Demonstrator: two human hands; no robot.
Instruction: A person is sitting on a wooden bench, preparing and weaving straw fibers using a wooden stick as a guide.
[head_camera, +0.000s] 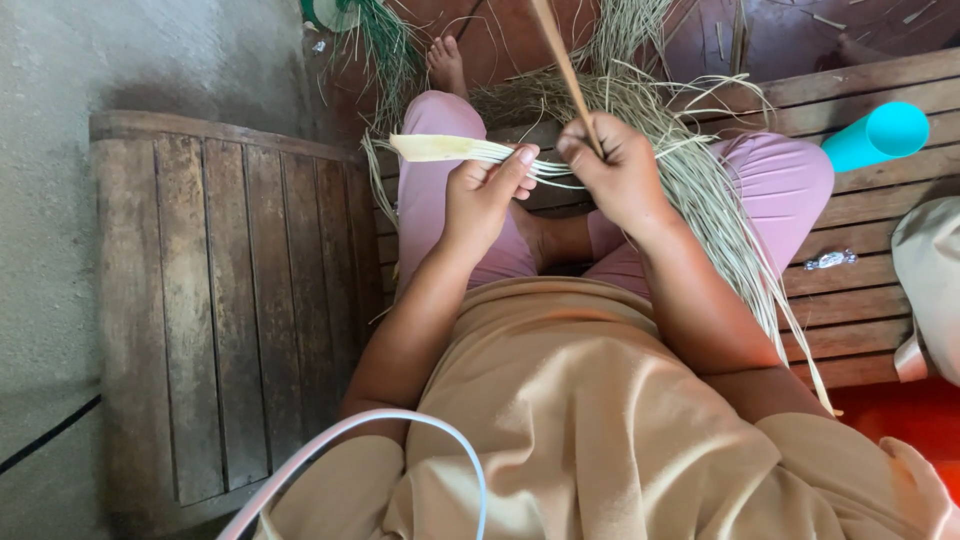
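Fingers (520, 160) pinching pale leaf strip (440, 148), probably split.

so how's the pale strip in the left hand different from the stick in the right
The strip is pale yellow, flat and wide, and lies level, fraying into thin fibres near the left hand. The stick is brown, narrow and whole, and stands steeply, rising from the right hand out of view. Each is held in a closed grip.

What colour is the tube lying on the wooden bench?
Turquoise; the tube shows best in the head view, at the bench's far right.
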